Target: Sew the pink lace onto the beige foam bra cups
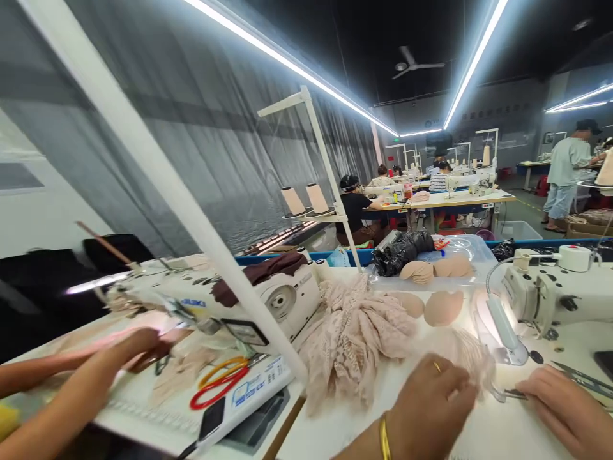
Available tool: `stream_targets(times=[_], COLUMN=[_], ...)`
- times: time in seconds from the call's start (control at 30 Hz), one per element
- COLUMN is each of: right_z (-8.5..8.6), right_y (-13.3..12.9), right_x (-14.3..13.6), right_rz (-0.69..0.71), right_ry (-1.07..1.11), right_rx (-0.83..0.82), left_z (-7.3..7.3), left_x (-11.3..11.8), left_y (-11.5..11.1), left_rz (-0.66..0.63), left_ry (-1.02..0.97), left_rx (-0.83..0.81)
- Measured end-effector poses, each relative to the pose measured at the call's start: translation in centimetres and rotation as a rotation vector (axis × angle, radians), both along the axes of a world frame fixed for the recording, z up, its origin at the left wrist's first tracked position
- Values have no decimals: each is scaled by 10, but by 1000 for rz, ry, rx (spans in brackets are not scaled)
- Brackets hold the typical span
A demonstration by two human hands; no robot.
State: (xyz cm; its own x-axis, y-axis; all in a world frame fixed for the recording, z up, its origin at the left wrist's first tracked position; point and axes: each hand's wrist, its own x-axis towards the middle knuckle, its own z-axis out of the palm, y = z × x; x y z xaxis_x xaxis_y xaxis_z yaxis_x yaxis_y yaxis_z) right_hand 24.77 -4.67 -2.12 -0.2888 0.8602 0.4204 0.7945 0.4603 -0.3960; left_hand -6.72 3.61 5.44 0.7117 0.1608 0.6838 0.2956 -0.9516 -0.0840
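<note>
From where I am standing, a sheer beige fabric (462, 351) is lying on the right-hand workstation's white surface (502, 441), between its near and far edges. The left hand (426, 402) is resting with curled fingers against the near side of this fabric; whether its grip is pinching the cloth, I cannot tell. The right hand (569, 402) is resting nearer the right edge, fingertips at a small dark item (514, 393); closure of that grip I cannot confirm either. Dark snips (587, 381) are lying just beyond it. A lace bundle (354, 338) is lying toward the surface's left edge, and a beige pad (444, 308) nearer the far edge.

Assessment: the sheer fabric is appearing light, limp and liable to slide or snag. Its loose border is offering the best hold, using flat fingertips with light pressure.
</note>
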Motion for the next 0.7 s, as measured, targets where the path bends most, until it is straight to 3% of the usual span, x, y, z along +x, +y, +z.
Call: stream_targets(times=[0.1,0.17,0.2,0.3,0.47,0.57,0.7], right_z=[21,29,32,33,24,19,12], right_y=[-9,-11,-11,-5,10,13,12], right_x=[-12,-19,-22,-31,-51,-62,-67], right_rz=[-60,-86,-96,-157,-207,-133,71], right_ry=[127,197,222,257,244,233,246], right_rx=[-184,-304,-355,-397,-214,-90,109], left_z=[-57,-76,-77,-58,-16,-5,0], left_x=[8,5,3,-5,-6,3,28], left_y=[-14,-17,-17,-16,-6,22,82], left_rz=[-151,-163,-164,-157,-63,122,369], left_ry=[115,130,130,96,56,130,188], left_rx=[126,82,38,-98,-364,-498,-564])
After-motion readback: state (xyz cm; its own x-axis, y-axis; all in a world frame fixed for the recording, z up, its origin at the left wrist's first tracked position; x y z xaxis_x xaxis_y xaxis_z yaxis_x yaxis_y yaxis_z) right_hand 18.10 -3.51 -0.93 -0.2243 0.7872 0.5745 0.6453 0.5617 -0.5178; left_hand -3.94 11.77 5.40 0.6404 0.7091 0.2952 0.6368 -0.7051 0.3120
